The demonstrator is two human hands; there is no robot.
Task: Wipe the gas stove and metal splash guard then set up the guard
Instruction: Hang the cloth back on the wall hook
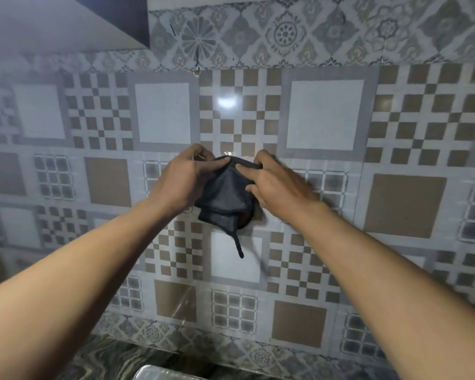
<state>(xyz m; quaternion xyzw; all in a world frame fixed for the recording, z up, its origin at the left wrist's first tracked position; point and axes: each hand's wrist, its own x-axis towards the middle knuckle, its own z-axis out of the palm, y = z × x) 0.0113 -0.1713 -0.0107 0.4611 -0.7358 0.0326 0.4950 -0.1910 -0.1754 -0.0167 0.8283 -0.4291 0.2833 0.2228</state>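
A dark grey cloth hangs against the tiled wall at the middle of the view, with a thin strap dangling below it. My left hand pinches its upper left edge, and my right hand grips its upper right edge. Both hands are raised to the wall, and a small clear hook shows just above the cloth between them. A shiny metal corner, perhaps the splash guard or the stove, peeks in at the bottom edge. The rest of the stove is out of view.
The patterned tile wall fills most of the view. A dark marbled counter runs along the bottom left. A slanted white surface with a dark edge juts in at the top left.
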